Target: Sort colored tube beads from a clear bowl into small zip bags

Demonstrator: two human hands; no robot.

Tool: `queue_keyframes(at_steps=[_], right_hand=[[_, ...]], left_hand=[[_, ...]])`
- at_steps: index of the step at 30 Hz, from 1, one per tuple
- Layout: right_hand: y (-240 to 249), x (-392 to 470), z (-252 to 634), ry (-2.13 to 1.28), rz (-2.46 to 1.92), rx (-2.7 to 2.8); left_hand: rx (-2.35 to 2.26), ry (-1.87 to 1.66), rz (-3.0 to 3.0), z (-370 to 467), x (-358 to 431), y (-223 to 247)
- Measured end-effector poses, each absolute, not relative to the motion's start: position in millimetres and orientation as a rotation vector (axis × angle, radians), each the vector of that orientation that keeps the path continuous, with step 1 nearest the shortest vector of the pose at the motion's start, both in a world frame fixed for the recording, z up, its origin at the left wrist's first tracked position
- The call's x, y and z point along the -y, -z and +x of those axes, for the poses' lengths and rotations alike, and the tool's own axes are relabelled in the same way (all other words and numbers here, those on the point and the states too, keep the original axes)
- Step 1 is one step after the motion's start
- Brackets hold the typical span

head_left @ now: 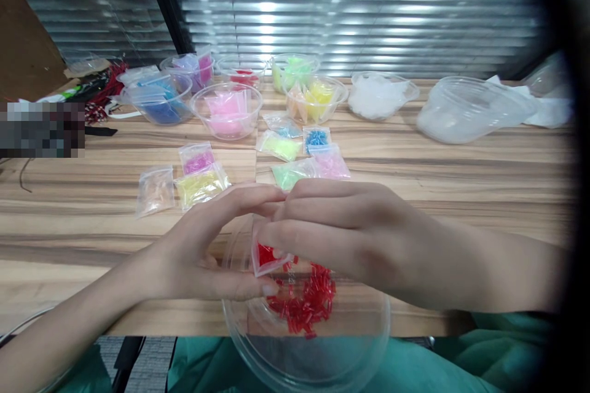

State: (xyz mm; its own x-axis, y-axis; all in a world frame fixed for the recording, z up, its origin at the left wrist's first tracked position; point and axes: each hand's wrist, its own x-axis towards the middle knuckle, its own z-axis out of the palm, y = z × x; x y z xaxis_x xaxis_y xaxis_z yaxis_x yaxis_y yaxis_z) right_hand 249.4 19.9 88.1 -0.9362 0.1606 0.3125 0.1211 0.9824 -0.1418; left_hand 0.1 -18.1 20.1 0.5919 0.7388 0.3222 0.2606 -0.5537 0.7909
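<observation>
In the head view a clear plastic bowl (318,350) stands at the table's front edge, jutting over it. Short red tube pieces (308,304) lie heaped inside. Over the bowl's left part is a small clear zip bag (260,265) with red pieces in it. My left hand (203,245) curves around this bag, thumb below and fingers above, and holds it. My right hand (341,227) reaches across from the right with its fingers together against the bag's mouth. Its fingertips are partly hidden, so what they pinch cannot be made out.
Beyond my hands lie filled zip bags: orange (155,191), yellow (201,186), green (295,173), blue (316,138). Behind them stand bowls of coloured bags, such as a pink-filled bowl (225,112). Spare clear bowls (470,112) lie back right. A cord bundle (104,92) sits back left.
</observation>
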Motion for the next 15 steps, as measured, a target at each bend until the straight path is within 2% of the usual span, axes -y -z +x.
queue_keyframes(at_steps=[4,15], right_hand=[[-87.1,-21.1,250.3,-0.181,-0.117,2.725],[-87.4,-16.9,253.1,-0.28,-0.224,2.723]], left_hand=[[-0.793,-0.821,2.121,1.7,17.4,-23.4],[-0.813,-0.81,2.067,0.7,18.2,-22.7]])
